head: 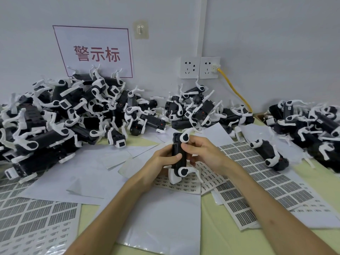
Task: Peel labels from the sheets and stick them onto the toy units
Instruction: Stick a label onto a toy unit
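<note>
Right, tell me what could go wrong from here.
The left hand and right hand grip one toy just above the small-label sheet; its thin white legs might catch and crease it. The big toy pile at left slopes toward the papers and could slide over them. A loose toy lies on the right sheet, hiding labels.

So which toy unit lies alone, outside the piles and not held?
The toy unit right of the right hand, lying across a label sheet's edge; the rest are heaped.

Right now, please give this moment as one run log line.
left hand: grips toy unit | right hand: pinches toy unit | toy unit: held over label sheets | label on it: cannot tell
</note>
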`<state>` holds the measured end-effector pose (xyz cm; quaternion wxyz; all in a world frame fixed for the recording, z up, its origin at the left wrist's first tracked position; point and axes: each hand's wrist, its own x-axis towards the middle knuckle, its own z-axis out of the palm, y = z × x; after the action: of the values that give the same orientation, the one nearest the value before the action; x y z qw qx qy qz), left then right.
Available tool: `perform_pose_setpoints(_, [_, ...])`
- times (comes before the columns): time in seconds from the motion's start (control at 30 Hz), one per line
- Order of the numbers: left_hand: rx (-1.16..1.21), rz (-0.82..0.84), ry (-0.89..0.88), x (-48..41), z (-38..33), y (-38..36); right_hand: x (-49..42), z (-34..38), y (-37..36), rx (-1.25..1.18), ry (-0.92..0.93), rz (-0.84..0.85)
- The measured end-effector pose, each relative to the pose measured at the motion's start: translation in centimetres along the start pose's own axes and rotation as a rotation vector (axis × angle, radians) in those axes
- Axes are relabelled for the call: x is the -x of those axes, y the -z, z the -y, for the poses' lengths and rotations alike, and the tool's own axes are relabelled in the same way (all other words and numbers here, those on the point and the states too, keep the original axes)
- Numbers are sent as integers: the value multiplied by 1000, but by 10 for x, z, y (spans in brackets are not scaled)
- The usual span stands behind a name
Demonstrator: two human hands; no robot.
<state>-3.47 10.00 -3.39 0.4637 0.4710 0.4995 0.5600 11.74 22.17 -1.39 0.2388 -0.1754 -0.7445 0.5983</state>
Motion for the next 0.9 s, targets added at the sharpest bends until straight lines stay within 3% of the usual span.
perform_pose_setpoints(0.53, [60, 44, 25, 3, -5, 0, -3, -1, 4, -46, -14, 53])
perform_pose_setpoints(0.9, [-14, 0, 28, 3, -5, -3, -2, -6, -1, 50, 29, -14])
